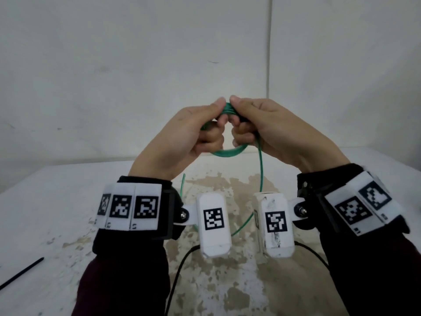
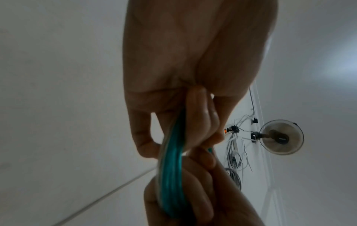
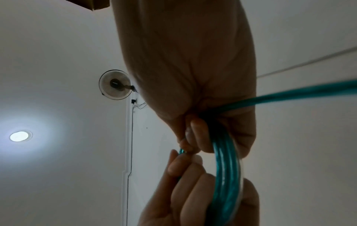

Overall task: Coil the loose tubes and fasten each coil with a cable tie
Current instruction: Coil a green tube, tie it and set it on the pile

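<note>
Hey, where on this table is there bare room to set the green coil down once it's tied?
The table is bare at far left, between the wall and the black cable tie. Another patch lies right of the right hand, beyond the wrist. The middle is crowded: the green tube trails loose there, with black cords under both wrists and the left hand.

**Green tube, white room**

The coiled tube (image 1: 227, 153) is green, showing teal and glossy from the wrist views. The surface (image 1: 57, 190) is white with patchy tan-brown blotches where the coating is worn. The wrist bands (image 1: 129, 206) are black with white blocks carrying black-and-white square codes. The sleeves (image 1: 127, 286) are dark maroon. A thin black stick (image 1: 22, 272) lies at left. The wall (image 1: 136, 53) is off-white.
</note>
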Available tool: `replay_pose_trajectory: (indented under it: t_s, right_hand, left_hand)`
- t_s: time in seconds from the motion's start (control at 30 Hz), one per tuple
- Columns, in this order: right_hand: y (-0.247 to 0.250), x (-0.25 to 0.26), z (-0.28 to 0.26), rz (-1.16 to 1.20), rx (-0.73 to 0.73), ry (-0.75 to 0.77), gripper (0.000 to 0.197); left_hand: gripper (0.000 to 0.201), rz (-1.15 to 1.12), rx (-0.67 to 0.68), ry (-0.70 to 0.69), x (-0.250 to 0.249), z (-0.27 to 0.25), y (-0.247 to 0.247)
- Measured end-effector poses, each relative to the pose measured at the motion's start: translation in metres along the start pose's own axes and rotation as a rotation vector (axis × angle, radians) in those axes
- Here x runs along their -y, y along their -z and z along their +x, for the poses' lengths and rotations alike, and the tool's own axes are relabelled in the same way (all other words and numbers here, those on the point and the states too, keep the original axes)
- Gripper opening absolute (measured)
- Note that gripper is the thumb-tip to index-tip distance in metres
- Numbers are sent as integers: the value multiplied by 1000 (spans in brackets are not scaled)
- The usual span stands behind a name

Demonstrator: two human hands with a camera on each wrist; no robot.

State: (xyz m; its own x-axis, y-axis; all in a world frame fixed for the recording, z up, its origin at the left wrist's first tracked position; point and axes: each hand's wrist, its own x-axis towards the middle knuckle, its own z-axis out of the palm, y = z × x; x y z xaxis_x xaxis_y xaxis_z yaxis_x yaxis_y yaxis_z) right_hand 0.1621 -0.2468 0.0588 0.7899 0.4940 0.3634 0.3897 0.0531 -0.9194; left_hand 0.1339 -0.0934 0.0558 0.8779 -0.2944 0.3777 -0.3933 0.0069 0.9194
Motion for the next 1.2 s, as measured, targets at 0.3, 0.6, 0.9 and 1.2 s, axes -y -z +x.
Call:
replay_pose_trajectory:
  t_s: [0.3, 0.6, 0.9, 1.2]
  right_hand:
    - [1, 3, -3, 37, -9, -18, 36]
    - [7, 5, -3, 129, 4, -7, 39]
    - [-1, 2, 2, 68, -42, 6, 41]
    - [4, -2, 2, -48, -87, -9, 38]
  left_hand:
    - [43, -119, 45, 34, -2, 1, -2]
    - [42, -242, -58, -24, -2, 5, -5]
    - [36, -111, -60, -41, -1, 2, 2]
    - [37, -112, -5, 42, 4, 5, 0]
